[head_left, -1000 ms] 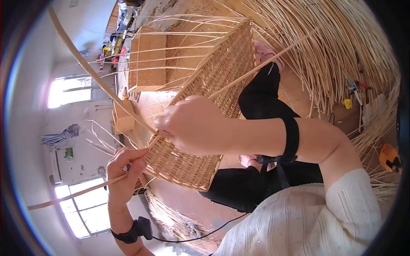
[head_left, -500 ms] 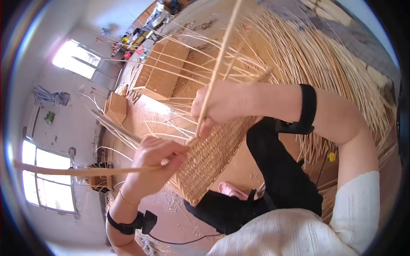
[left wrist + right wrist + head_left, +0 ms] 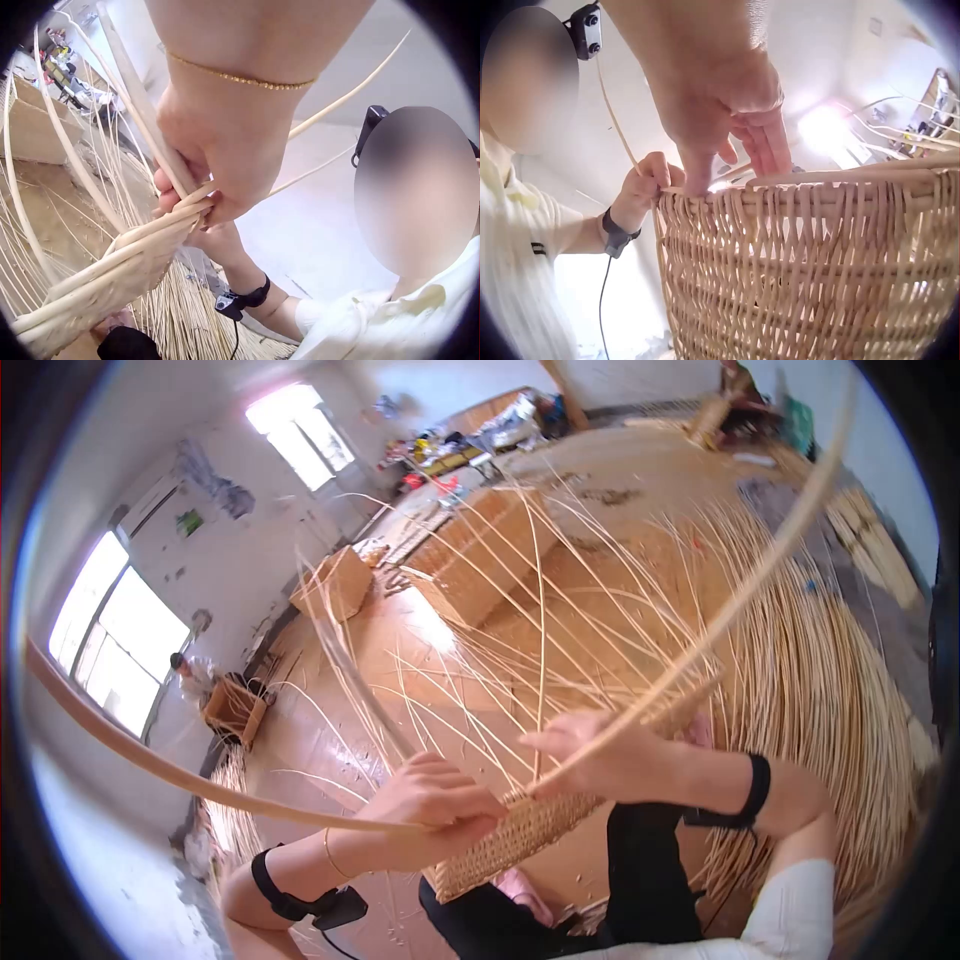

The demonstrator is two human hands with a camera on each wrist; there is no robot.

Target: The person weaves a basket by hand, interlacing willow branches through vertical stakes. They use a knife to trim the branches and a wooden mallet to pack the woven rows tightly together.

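Woven basket [image 3: 510,842]: pale, close-worked wicker, in front of the wearer's black-trousered legs [image 3: 650,875]; its rim [image 3: 840,196] runs beneath both hands.

Left hand [image 3: 435,805]: at one corner of the basket, fingers curled, thumb and fingers pinching the rim; the basket wall extends from this grip toward the right hand. In the left wrist view a pale upright rod [image 3: 139,101] comes down to the curled fingertips, just beside the rim. Gold bracelet [image 3: 240,80] at the wrist.

Right hand [image 3: 620,760]: farther along the same rim, near the left hand and apart from it. Thumb down at the rim, the other fingers fairly straight and spread away from it; the basket wall lies directly below. Whether the hand bears on a rod as well cannot be told.

Thick rods, two: the left rod [image 3: 200,787] curves from the left hand out to the side of the room; the right rod [image 3: 725,622] rises from the rim past the right hand, crossing in front of it.

Thin stakes [image 3: 541,660], many: fanning out from the basket over the floor beyond.

Surroundings: large tan box [image 3: 480,565] and small tan box [image 3: 340,585] on the floor; broad heap of loose rods [image 3: 810,690] on the right hand's side; a seated person [image 3: 195,675] below a window [image 3: 125,635]; grey-blue cloth [image 3: 213,480] on the wall.
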